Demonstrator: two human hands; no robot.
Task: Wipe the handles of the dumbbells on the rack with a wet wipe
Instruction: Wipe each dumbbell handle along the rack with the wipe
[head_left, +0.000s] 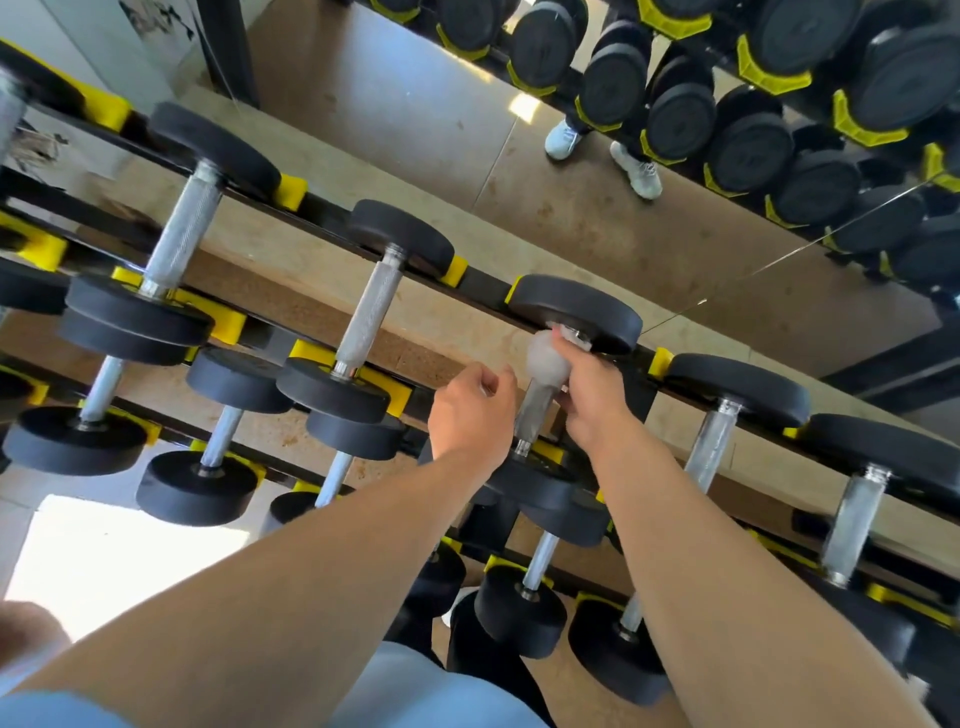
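A black rack (483, 283) with yellow saddles carries several black dumbbells with knurled steel handles. My right hand (589, 395) grips a white wet wipe (545, 358) wrapped round the top of the middle dumbbell's handle (532, 415), just under its far head (576, 312). My left hand (470, 415) hovers to the left of that handle with its fingers loosely curled and nothing in it. The lower part of the handle shows bare between my two hands.
Neighbouring handles stand to the left (371, 312) and right (711, 447) on the same tier. Lower tiers hold smaller dumbbells (519, 603). A mirror (519, 104) behind the rack reflects the dumbbells and a person's white shoes.
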